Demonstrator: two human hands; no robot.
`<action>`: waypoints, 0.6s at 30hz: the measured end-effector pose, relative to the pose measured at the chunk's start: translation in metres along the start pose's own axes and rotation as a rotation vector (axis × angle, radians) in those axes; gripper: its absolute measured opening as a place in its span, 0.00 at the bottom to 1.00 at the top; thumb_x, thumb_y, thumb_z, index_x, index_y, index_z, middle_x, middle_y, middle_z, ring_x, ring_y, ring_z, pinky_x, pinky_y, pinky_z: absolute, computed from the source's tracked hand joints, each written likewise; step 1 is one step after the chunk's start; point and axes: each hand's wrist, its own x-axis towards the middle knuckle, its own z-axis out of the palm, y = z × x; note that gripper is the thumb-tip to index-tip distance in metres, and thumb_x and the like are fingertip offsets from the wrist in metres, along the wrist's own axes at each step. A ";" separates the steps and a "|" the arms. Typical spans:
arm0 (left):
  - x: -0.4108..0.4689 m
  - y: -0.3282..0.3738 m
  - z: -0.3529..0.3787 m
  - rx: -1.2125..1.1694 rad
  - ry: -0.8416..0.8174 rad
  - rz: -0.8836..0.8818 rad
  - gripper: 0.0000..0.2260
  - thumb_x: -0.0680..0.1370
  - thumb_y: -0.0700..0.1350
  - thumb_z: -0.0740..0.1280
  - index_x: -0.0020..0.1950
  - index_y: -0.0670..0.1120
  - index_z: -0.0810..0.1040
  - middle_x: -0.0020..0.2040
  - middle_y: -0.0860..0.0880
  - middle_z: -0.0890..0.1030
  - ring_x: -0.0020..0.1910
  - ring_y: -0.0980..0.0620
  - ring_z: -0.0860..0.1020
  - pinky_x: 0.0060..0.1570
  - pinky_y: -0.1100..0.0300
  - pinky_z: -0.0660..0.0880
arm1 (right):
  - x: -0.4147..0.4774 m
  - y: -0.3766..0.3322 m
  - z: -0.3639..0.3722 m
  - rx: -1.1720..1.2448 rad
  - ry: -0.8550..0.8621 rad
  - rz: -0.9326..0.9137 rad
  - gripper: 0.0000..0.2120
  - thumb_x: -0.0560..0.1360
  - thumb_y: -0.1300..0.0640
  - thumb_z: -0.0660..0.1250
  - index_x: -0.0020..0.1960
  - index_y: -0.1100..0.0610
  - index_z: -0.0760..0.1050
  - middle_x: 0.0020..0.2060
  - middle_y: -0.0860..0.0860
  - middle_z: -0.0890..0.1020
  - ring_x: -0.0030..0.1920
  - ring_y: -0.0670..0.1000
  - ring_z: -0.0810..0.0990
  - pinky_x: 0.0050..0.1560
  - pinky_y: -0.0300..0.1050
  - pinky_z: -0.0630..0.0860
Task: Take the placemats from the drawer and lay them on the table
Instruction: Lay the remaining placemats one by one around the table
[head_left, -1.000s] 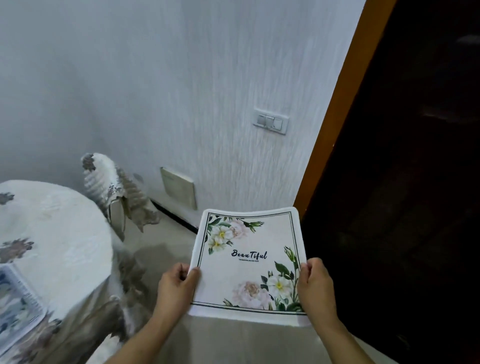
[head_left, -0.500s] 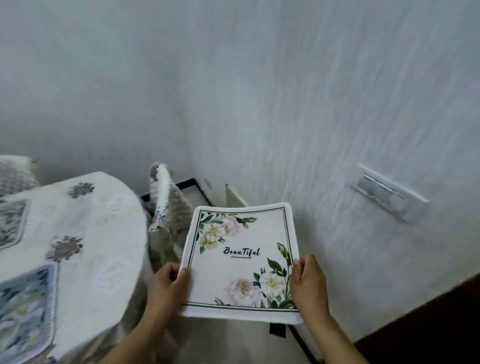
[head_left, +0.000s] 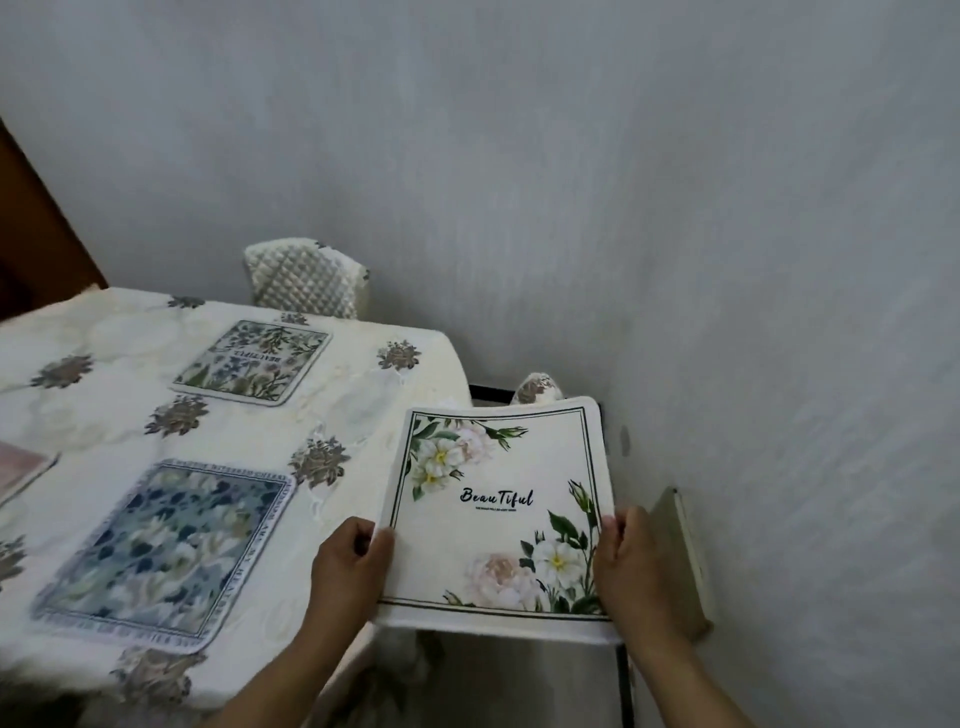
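I hold a white placemat (head_left: 498, 514) printed with white and pink flowers and the word "Beautiful". My left hand (head_left: 350, 566) grips its left edge and my right hand (head_left: 631, 571) grips its right edge. The mat hangs in the air past the right edge of the table (head_left: 363, 415), which wears a cream cloth with brown flower motifs. On that cloth lie a blue floral placemat (head_left: 166, 556) at the front, a greenish floral placemat (head_left: 252, 361) farther back, and the corner of a pinkish placemat (head_left: 21, 467) at the left edge.
A chair with a quilted white cover (head_left: 306, 278) stands behind the table. Another covered chair back (head_left: 537, 387) peeks out above the held mat. A grey textured wall (head_left: 675, 208) fills the right, with a beige panel (head_left: 680, 561) leaning against it near my right hand.
My view has swung left from the doorway and wall switch to the table. The held placemat has come over beside the table's right edge, still in both hands.
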 end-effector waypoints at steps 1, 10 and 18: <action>0.017 0.004 0.007 0.013 0.004 -0.006 0.11 0.76 0.47 0.69 0.34 0.49 0.75 0.31 0.48 0.78 0.29 0.56 0.75 0.29 0.58 0.70 | 0.020 -0.001 0.006 0.012 -0.012 -0.007 0.09 0.81 0.54 0.57 0.44 0.56 0.67 0.36 0.53 0.74 0.36 0.54 0.73 0.34 0.46 0.68; 0.131 0.048 0.058 0.017 0.168 -0.075 0.13 0.75 0.46 0.69 0.32 0.50 0.70 0.27 0.50 0.73 0.27 0.59 0.71 0.29 0.56 0.66 | 0.205 -0.036 0.068 0.037 -0.114 -0.166 0.09 0.80 0.56 0.59 0.43 0.58 0.69 0.36 0.55 0.74 0.36 0.57 0.73 0.35 0.51 0.71; 0.162 0.052 0.087 -0.053 0.496 -0.433 0.11 0.76 0.48 0.69 0.39 0.43 0.74 0.30 0.49 0.74 0.28 0.56 0.70 0.31 0.58 0.66 | 0.348 -0.100 0.192 0.024 -0.524 -0.510 0.09 0.80 0.58 0.61 0.41 0.58 0.68 0.33 0.53 0.72 0.33 0.55 0.70 0.35 0.47 0.63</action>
